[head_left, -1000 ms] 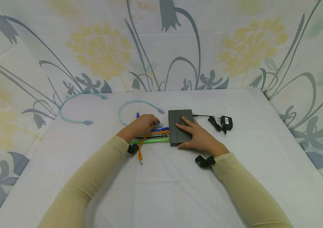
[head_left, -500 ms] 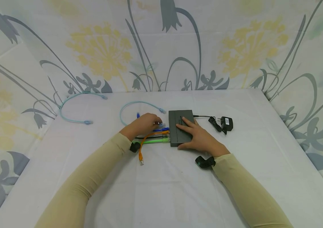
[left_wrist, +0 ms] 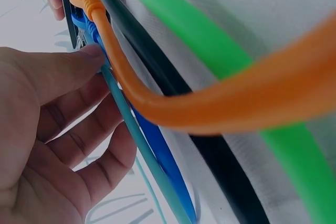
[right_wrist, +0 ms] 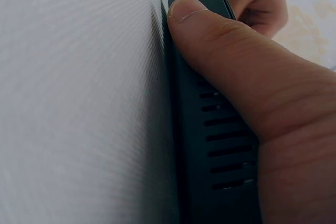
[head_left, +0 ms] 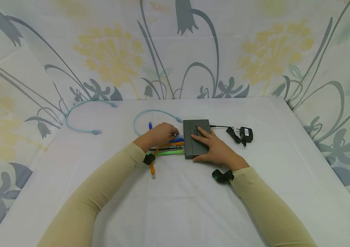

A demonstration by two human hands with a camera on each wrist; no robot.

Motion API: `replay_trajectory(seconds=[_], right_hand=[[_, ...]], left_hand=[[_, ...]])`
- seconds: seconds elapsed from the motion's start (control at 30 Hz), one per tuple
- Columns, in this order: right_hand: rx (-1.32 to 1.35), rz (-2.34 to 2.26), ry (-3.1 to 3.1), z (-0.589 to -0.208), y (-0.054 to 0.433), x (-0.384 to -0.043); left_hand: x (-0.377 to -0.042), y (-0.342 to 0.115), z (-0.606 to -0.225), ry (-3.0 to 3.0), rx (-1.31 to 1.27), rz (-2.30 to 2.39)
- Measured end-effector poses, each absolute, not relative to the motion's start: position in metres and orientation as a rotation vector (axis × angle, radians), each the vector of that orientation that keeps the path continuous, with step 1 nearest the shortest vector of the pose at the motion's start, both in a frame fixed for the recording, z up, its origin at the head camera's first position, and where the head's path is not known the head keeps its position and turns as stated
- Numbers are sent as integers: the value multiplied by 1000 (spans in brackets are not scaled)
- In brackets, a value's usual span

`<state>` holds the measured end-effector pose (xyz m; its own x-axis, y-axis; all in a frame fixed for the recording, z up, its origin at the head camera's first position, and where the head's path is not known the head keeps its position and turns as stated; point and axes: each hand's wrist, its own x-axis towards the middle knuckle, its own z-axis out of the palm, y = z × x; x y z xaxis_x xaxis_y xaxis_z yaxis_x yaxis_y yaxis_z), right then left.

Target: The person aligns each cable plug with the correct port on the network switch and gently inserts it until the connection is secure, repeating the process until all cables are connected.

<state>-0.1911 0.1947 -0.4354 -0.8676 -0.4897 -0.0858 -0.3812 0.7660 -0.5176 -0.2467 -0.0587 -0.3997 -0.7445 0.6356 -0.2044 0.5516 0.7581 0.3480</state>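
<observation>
My left hand [head_left: 159, 134] pinches a light blue network cable [left_wrist: 128, 114] near its plug, thumb against fingertips, right at the port side of a dark grey network switch [head_left: 189, 147]. The other fingers curl loosely below the cable in the left wrist view. Blue [left_wrist: 157, 142], orange [left_wrist: 116, 56], black [left_wrist: 149, 59] and green [left_wrist: 184, 35] cables run into the switch beside it. My right hand [head_left: 217, 150] rests on the switch with fingers spread over its top. Its thumb [right_wrist: 210, 32] lies along the vented side in the right wrist view.
Another light blue cable [head_left: 82, 130] lies curved at the back left. A black power adapter [head_left: 246, 134] with a bundled cord sits right of the switch. The orange cable's free plug [head_left: 153, 173] points toward the front on the white tablecloth [head_left: 168, 212].
My left hand has moved right with the light blue cable, bringing its plug up to the switch's port side. The cable's loop has shifted right too. My right hand stays on the switch.
</observation>
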Motion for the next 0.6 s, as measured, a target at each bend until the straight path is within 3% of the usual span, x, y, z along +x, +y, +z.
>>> replay_trajectory(seconds=[0.6], right_hand=[[-692,-742,2738,-435,194,-191]], left_hand=[[-248,-57,-401,2654,960,389]])
